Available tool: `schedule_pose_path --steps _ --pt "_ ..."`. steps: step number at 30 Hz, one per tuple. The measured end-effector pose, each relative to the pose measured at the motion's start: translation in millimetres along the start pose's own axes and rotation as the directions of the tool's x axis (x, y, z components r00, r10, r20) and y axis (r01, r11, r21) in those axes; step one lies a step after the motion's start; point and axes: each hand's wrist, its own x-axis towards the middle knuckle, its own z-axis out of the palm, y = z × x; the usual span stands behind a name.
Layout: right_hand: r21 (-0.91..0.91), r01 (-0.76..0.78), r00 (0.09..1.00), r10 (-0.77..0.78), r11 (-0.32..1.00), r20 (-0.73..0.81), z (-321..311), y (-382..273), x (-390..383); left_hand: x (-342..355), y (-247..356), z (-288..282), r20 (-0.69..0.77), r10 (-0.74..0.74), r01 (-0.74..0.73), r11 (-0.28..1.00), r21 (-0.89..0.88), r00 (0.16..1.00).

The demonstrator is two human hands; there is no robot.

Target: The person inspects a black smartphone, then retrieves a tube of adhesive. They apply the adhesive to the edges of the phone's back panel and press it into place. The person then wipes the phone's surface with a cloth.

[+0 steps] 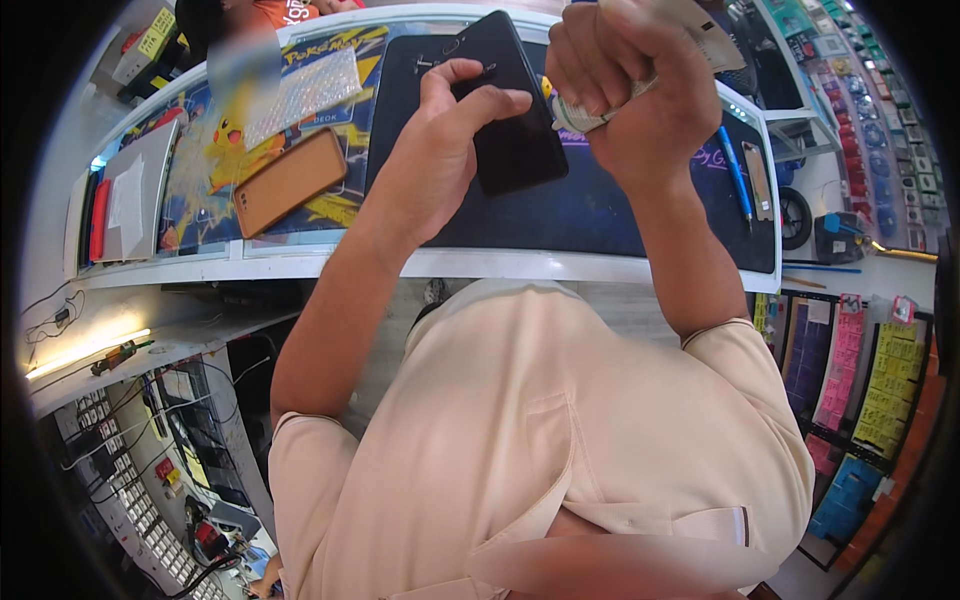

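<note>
1. The thumb and index finger of the left hand (440, 140) stand apart, their tips over the face of a black phone (520, 140); the other fingers are mostly hidden, so I cannot tell whether they clamp it.
2. The right hand (655, 100) is raised beside the phone, its fingers curled together and clamped on a pale packet (708, 38), which pokes out at both ends of the fist.
3. The black phone lies tilted over the dark mat (600, 220), its far end near the top of the view. Whether it touches the mat under the hand, I cannot tell.
4. Right of the right forearm, a blue pen (735, 178) rests on the mat, with a slim beige piece (757, 182) just beside it.
5. Left of the left wrist, a brown phone case (290, 183) lies slantwise on a colourful mat (200, 205) printed with a yellow cartoon figure; bubble wrap (305, 95) lies beyond it.
6. Farther left, a grey flat box (150, 190) bears a white sheet, next to a red item (99, 220).
7. All this sits on a white-edged counter (480, 262); across it shows a person in an orange top (288, 12).
8. At far right hang packed display racks (880, 390).
</note>
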Motion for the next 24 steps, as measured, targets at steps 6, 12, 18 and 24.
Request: schedule_pose_path --steps 6,12,18,24 --pt "0.015 0.009 0.998 -0.010 1.000 0.055 5.5 -3.6 -1.4 -1.6 4.6 2.3 -0.005 0.033 -0.033 0.999 0.036 0.999" --pt "0.007 0.007 0.997 -0.008 1.000 0.075 7.6 -5.6 -8.1 -2.5 2.0 0.6 -0.002 0.070 -0.070 0.998 0.005 0.998" --pt "-0.029 0.030 0.995 -0.027 0.999 0.101 9.6 -8.3 -8.9 -0.3 0.3 -1.3 0.027 0.095 -0.095 0.995 0.010 0.995" --pt "-0.103 0.033 0.999 -0.030 0.994 0.023 8.4 -5.7 -0.4 -0.8 -4.2 -5.8 0.027 0.096 -0.096 0.995 0.000 0.995"
